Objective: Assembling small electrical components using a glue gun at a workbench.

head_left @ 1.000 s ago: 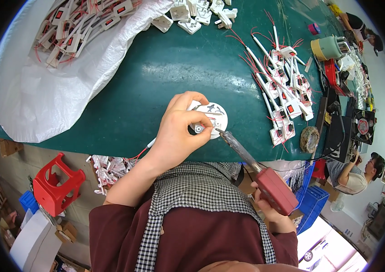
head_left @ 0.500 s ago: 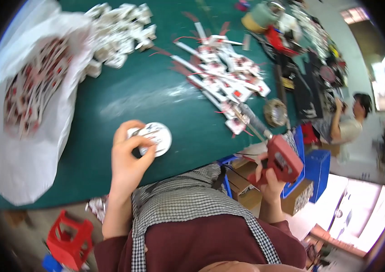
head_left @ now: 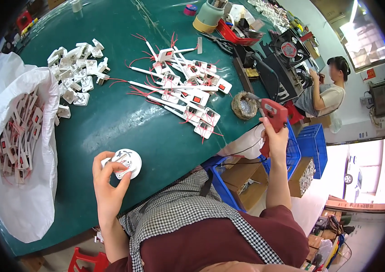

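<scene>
My left hand (head_left: 110, 180) pinches a round white plastic part (head_left: 133, 159) between thumb and fingers, low over the green table; thin wires show on its face. A red soldering gun (head_left: 274, 112) is in my right hand (head_left: 276, 138), fingers wrapped round its grip. The gun's front end reaches over a round crusted dish (head_left: 244, 106); its very tip is hard to make out. Between and beyond my hands lies a pile of white stick-shaped parts (head_left: 188, 97) with square heads and thin red wires, several showing red or black switches.
A white sack (head_left: 38, 213) of similar wired parts lies at the left. Loose white plastic pieces (head_left: 77, 68) sit farther back. Blue crates (head_left: 312, 143) and an open cardboard box (head_left: 253, 181) stand right of my lap. Another person (head_left: 326, 90) works at the far right.
My right hand has raised the soldering gun from beside the wired pile to the crusted dish. My left hand still pinches the round part. The view has shifted.
</scene>
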`<move>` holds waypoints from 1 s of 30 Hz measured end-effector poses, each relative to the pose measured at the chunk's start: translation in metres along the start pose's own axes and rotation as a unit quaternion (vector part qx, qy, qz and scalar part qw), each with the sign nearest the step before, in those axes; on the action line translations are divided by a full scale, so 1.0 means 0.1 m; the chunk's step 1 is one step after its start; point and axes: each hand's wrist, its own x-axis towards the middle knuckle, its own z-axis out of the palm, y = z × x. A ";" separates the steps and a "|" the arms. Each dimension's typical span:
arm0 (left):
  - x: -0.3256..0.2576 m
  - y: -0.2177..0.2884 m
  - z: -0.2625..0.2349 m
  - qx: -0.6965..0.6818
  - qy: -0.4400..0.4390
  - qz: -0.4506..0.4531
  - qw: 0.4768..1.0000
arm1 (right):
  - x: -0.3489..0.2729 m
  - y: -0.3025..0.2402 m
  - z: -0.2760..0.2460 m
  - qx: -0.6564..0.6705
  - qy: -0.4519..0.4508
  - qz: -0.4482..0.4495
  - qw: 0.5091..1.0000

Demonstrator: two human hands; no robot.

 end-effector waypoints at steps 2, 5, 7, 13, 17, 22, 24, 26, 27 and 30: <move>0.01 0.02 0.00 -0.003 0.006 0.000 1.000 | -0.06 -0.21 0.11 0.114 0.085 -0.052 0.988; 0.04 0.04 0.02 0.042 0.010 0.016 0.999 | -0.13 -0.38 -0.02 0.120 0.110 -0.131 0.978; -0.04 0.10 -0.02 0.110 0.032 0.015 0.993 | -0.17 -0.47 -0.06 0.157 0.072 -0.145 0.974; -0.04 0.16 -0.08 0.193 0.045 0.119 0.973 | -0.03 0.08 0.01 0.102 0.002 -0.086 0.991; -0.25 0.30 -0.34 -0.006 0.030 0.026 0.999 | -0.21 -0.24 0.27 0.432 -0.189 -0.106 0.876; -1.01 -0.06 -0.96 -0.024 0.000 0.019 1.000 | -0.14 -0.17 0.95 0.122 -0.178 -0.212 0.953; -1.49 -0.16 -1.17 0.023 0.004 -0.065 0.998 | -0.07 -0.15 1.09 0.010 -0.152 -0.283 0.947; -2.06 -0.28 -1.33 0.070 0.027 -0.171 0.982 | 0.02 -0.14 1.14 -0.037 -0.134 -0.307 0.942; -2.26 -0.37 -1.36 0.087 0.042 -0.224 0.970 | 0.07 -0.20 1.17 -0.052 -0.115 -0.328 0.936; -2.37 -0.31 -1.31 0.175 0.053 -0.294 0.938 | 0.29 -0.20 1.25 -0.065 -0.112 -0.321 0.938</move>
